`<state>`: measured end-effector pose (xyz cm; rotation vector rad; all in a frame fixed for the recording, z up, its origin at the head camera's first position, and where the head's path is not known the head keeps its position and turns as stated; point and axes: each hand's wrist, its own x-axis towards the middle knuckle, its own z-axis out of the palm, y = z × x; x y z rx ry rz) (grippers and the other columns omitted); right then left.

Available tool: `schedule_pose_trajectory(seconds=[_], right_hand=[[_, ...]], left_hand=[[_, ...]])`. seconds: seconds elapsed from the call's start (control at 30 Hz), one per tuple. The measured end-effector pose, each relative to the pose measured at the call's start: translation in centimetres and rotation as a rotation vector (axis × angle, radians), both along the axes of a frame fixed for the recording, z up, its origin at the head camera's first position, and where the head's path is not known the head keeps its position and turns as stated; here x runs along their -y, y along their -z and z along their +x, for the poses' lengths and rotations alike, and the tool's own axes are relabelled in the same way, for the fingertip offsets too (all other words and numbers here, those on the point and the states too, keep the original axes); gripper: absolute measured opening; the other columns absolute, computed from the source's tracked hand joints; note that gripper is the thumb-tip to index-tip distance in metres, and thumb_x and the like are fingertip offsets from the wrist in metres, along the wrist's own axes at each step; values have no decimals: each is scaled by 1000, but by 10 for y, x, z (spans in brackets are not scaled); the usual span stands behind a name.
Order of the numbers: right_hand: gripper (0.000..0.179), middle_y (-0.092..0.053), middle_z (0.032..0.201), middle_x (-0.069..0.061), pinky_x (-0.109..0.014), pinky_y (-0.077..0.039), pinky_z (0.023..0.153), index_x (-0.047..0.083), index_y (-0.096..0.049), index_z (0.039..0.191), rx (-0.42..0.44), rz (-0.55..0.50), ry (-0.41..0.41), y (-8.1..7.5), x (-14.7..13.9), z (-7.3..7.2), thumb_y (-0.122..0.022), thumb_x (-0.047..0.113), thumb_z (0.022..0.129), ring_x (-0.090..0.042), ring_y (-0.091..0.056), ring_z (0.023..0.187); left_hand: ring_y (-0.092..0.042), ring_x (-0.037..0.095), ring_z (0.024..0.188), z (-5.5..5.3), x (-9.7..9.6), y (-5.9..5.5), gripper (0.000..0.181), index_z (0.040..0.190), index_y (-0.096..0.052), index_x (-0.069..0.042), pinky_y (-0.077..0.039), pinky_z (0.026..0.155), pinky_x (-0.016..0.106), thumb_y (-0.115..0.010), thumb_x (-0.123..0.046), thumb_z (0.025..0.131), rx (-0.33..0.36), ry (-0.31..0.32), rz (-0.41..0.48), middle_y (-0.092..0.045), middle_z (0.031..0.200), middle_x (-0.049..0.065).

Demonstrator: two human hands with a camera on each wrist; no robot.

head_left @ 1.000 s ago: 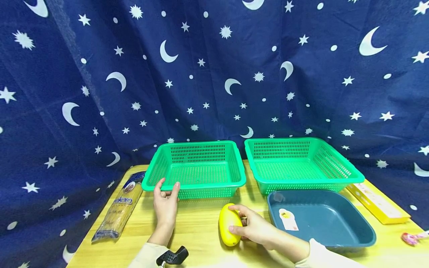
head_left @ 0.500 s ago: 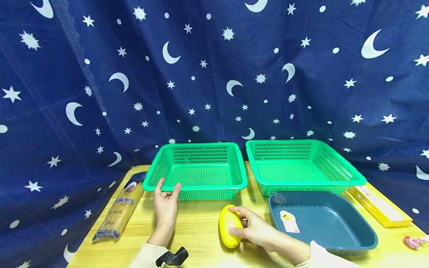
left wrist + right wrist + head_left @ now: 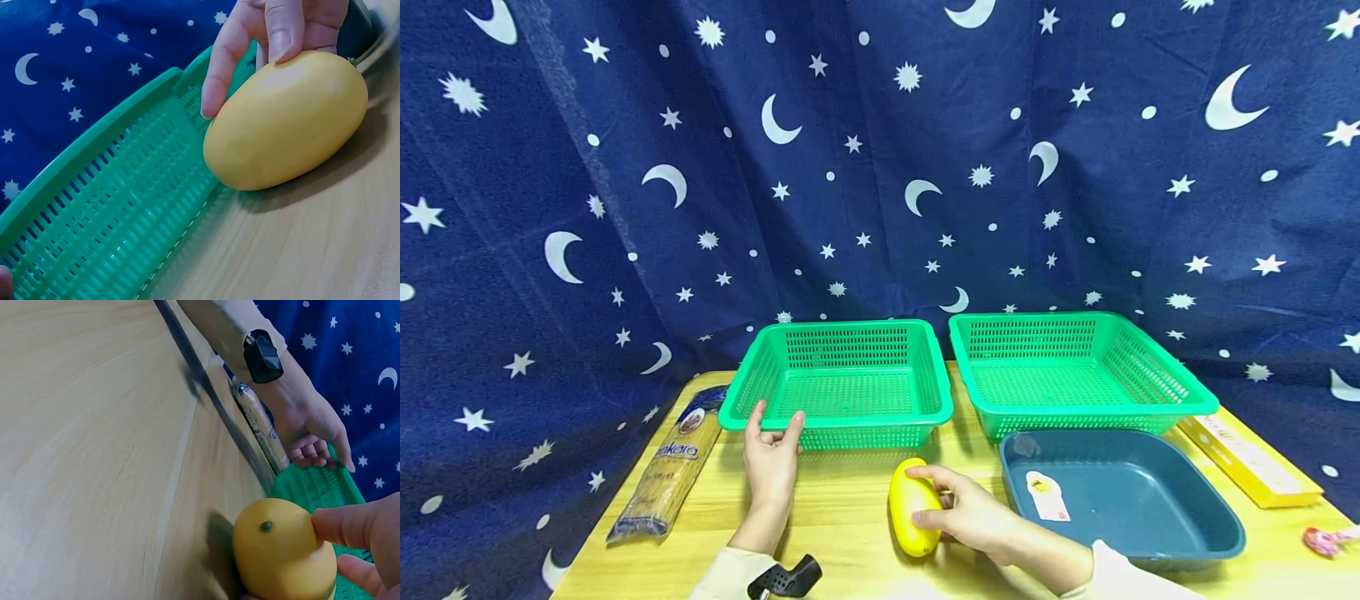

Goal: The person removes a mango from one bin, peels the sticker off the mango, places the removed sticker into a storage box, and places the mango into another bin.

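A yellow melon (image 3: 913,508) with a small stem is held in my right hand (image 3: 973,508), thumb on the near side and fingers on the far side. It sits on or just above the tabletop; a shadow lies beside it in both wrist views. My left hand (image 3: 771,467) is at the near rim of the left green basket (image 3: 850,437), thumb and forefinger apart over the rim, other fingers curled there. In the right wrist view, the left hand (image 3: 306,419) holds that rim. The basket's inside shows nothing lying in it.
A second green basket (image 3: 1082,408) stands to the right, with a dark blue basin (image 3: 1120,492) before it. A yellow box (image 3: 1251,462) and a wrapped lollipop (image 3: 1322,540) lie farther right. A pasta packet (image 3: 673,467) lies at the left. A star-patterned curtain (image 3: 880,208) hangs behind.
Both hands keep almost the same place, the right still on the melon. The whole head view shifted slightly downward over the past second; the baskets and other items stay put.
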<state>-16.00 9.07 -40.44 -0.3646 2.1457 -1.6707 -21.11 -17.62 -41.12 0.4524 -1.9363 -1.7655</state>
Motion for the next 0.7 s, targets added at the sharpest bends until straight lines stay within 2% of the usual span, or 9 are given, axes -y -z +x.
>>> schedule_pose_trajectory(seconds=[0.23,0.4,0.7], right_hand=[[63,-50,125,-22,-34,-54,72,7,-48,142,-1,14,2,0,0,-1,-72,8,85,-22,-56,95],[62,-50,124,-19,-32,-52,70,9,-49,141,-9,27,12,0,0,-1,-74,10,84,-22,-53,93],[63,-52,124,-21,-34,-56,77,5,-48,142,-23,0,2,2,1,-2,-75,8,85,-22,-55,96]], left_hand=[[-57,8,57,3,-1,-2,74,152,-34,-17,-46,57,22,-72,-28,90,-3,0,6,-60,66,-1],[-57,7,56,3,-2,0,75,153,-33,-16,-46,58,22,-72,-29,90,-12,-2,-3,-60,66,-2],[-58,9,60,3,-1,5,76,155,-29,-20,-47,60,22,-69,-34,92,-8,8,-33,-61,71,1]])
